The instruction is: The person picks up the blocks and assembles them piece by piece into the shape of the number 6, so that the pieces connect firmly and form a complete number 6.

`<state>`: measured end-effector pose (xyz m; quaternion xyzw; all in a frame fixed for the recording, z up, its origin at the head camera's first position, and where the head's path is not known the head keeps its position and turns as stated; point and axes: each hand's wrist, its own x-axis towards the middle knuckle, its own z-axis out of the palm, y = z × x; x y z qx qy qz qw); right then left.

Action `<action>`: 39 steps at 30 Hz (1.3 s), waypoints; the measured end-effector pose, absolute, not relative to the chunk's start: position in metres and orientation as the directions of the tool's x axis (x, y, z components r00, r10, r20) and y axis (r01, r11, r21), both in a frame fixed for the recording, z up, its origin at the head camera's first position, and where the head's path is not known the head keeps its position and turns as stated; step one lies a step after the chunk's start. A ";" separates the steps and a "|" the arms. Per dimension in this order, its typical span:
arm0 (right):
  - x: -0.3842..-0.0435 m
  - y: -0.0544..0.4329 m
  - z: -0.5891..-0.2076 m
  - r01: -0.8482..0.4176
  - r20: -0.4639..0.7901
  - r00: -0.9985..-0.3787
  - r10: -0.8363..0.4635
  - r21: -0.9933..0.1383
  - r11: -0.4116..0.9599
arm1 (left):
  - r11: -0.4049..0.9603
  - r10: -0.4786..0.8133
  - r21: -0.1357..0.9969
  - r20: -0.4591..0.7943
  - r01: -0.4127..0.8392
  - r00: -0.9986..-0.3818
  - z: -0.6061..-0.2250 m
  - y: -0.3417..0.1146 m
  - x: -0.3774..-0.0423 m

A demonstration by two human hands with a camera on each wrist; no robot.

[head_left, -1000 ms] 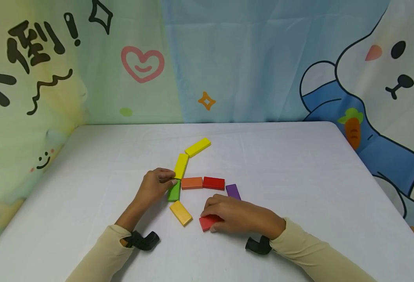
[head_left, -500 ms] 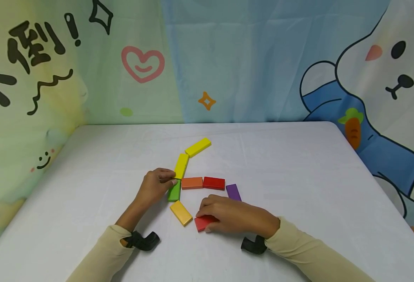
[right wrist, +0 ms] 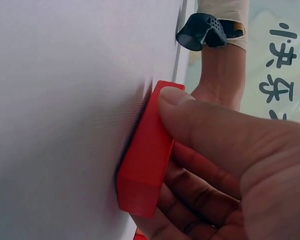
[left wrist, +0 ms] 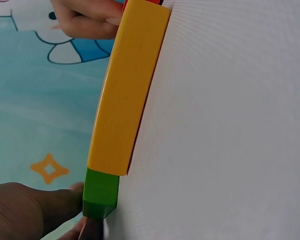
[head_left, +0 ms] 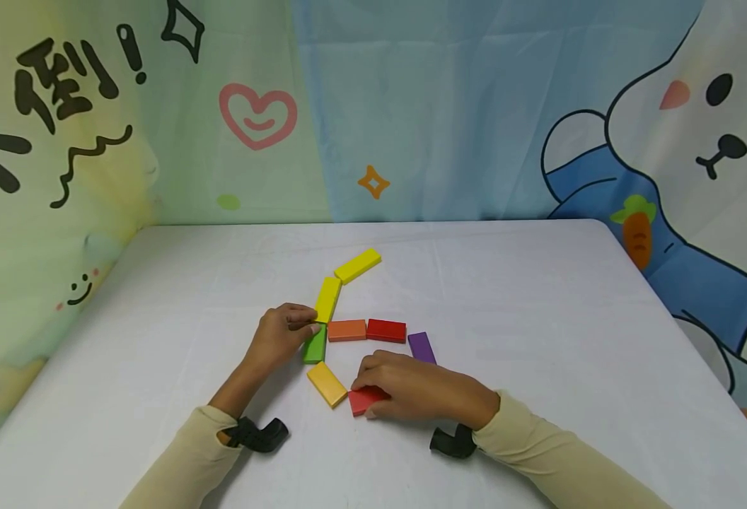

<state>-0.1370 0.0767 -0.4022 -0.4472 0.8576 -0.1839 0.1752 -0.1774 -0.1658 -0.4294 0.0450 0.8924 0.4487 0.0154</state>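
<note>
My right hand [head_left: 412, 385] pinches a red block [head_left: 361, 401] that lies flat, its near left end against a golden-yellow block [head_left: 327, 385]. In the right wrist view the thumb presses the side of this red block [right wrist: 145, 155], with the fingers curled behind it. On the left, my left hand [head_left: 282, 336] holds a green block [head_left: 314, 346] at its far end, next to a yellow block [head_left: 327, 298]. The left wrist view shows the green block [left wrist: 101, 192] touching the golden-yellow block [left wrist: 130, 90]; part of the fingers is hidden there.
An orange block [head_left: 346, 330] and another red block [head_left: 386, 331] form a row right of the green one. A purple block [head_left: 421, 346] is partly hidden by the right hand. A second yellow block [head_left: 357, 266] lies farther back on the white table [head_left: 539, 311].
My right hand has slid the red block left until it meets the golden-yellow block. The left hand and the other blocks have stayed where they were.
</note>
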 end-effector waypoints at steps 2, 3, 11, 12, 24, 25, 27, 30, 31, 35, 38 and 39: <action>-0.137 0.076 -0.402 -0.699 -0.135 -0.544 -0.828 -0.474 0.536 | 0.598 0.088 0.799 0.009 0.060 -0.996 -0.429 -0.165 -0.178; -0.137 0.076 -0.402 -0.697 -0.133 -0.546 -0.827 -0.475 0.537 | 0.600 0.087 0.798 0.009 0.059 -0.996 -0.429 -0.165 -0.178; -0.134 0.072 -0.403 -0.680 -0.125 -0.575 -0.809 -0.478 0.557 | 0.599 0.096 0.797 0.020 0.074 -0.995 -0.428 -0.166 -0.178; -0.133 0.072 -0.403 -0.675 -0.126 -0.580 -0.805 -0.479 0.561 | 0.598 0.098 0.798 0.021 0.076 -0.995 -0.428 -0.166 -0.178; -0.128 0.068 -0.403 -0.654 -0.142 -0.609 -0.780 -0.467 0.596 | 0.594 0.096 0.800 0.028 0.080 -0.995 -0.430 -0.166 -0.178; -0.128 0.068 -0.403 -0.650 -0.144 -0.613 -0.777 -0.467 0.599 | 0.594 0.096 0.801 0.029 0.081 -0.995 -0.430 -0.166 -0.178; -0.128 0.067 -0.404 -0.645 -0.141 -0.618 -0.773 -0.470 0.602 | 0.592 0.096 0.802 0.031 0.082 -0.995 -0.430 -0.167 -0.178; -0.126 0.067 -0.404 -0.643 -0.128 -0.625 -0.770 -0.476 0.600 | 0.592 0.095 0.801 0.035 0.085 -0.995 -0.430 -0.167 -0.178; -0.126 0.067 -0.404 -0.644 -0.122 -0.626 -0.771 -0.477 0.598 | 0.591 0.093 0.802 0.035 0.084 -0.995 -0.430 -0.167 -0.178; -0.125 0.070 -0.402 -0.633 -0.100 -0.628 -0.771 -0.511 0.582 | 0.593 0.086 0.801 0.031 0.076 -0.996 -0.430 -0.166 -0.178; -0.127 0.073 -0.401 -0.614 -0.093 -0.637 -0.765 -0.539 0.577 | 0.598 0.083 0.798 0.025 0.070 -0.996 -0.430 -0.166 -0.178; -0.128 0.075 -0.400 -0.604 -0.099 -0.643 -0.760 -0.545 0.582 | 0.601 0.082 0.797 0.024 0.068 -0.996 -0.430 -0.165 -0.178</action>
